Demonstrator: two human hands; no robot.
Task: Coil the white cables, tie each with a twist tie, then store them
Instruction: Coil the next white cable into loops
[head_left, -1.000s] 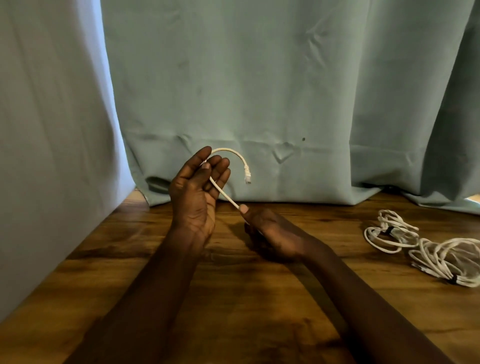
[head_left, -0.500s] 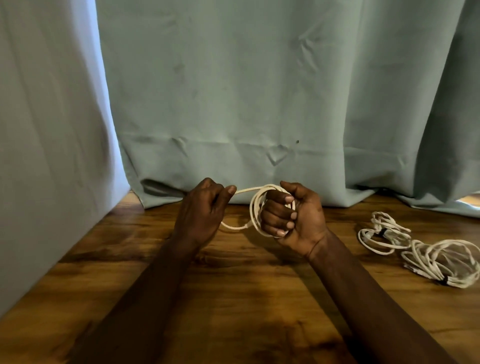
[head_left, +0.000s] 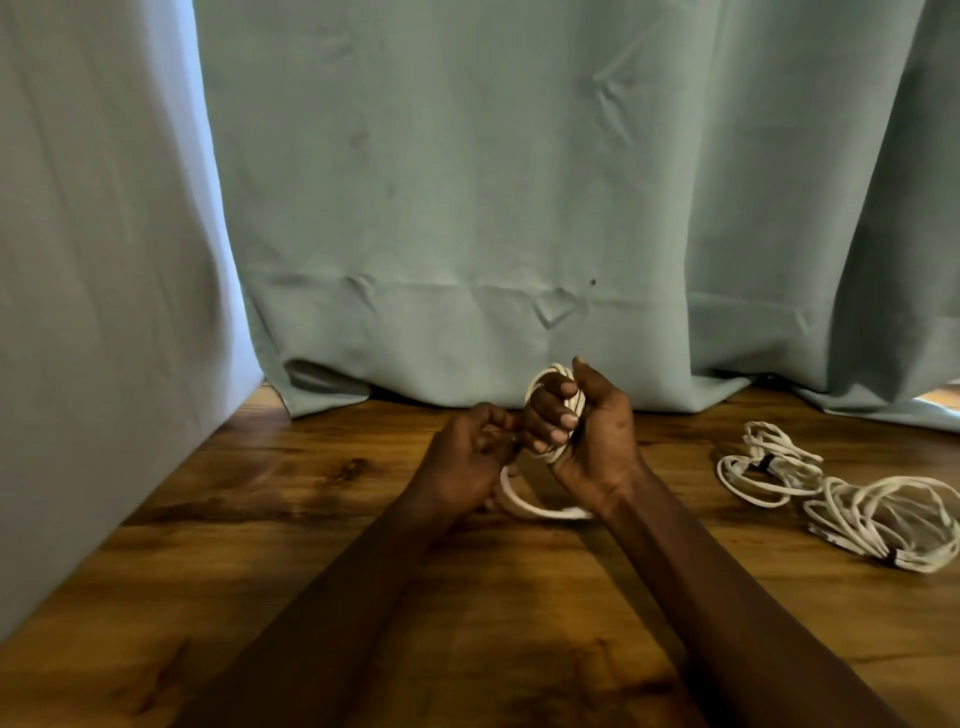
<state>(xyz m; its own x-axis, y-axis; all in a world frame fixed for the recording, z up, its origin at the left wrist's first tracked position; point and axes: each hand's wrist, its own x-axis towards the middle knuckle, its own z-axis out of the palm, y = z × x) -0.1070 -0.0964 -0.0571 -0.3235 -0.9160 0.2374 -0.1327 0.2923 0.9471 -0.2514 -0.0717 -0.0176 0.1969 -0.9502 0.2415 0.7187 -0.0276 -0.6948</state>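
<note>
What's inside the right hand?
A coiled white cable: loops stick out above and below the curled fingers of the right hand. The stretch against the palm is covered.

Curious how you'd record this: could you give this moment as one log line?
stage: coiling | right hand: grips white cable coil | left hand: holds its loose tail | table: two tied coils

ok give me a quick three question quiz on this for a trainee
1. True or false: the right hand grips the coiled white cable.
2. The two tied white cable bundles lie on the brown wooden table to the person's: A left, B right, C lap.
3. Fill in: behind the hands hangs a teal ___.
Key: 1 true; 2 B; 3 fabric curtain.
</note>
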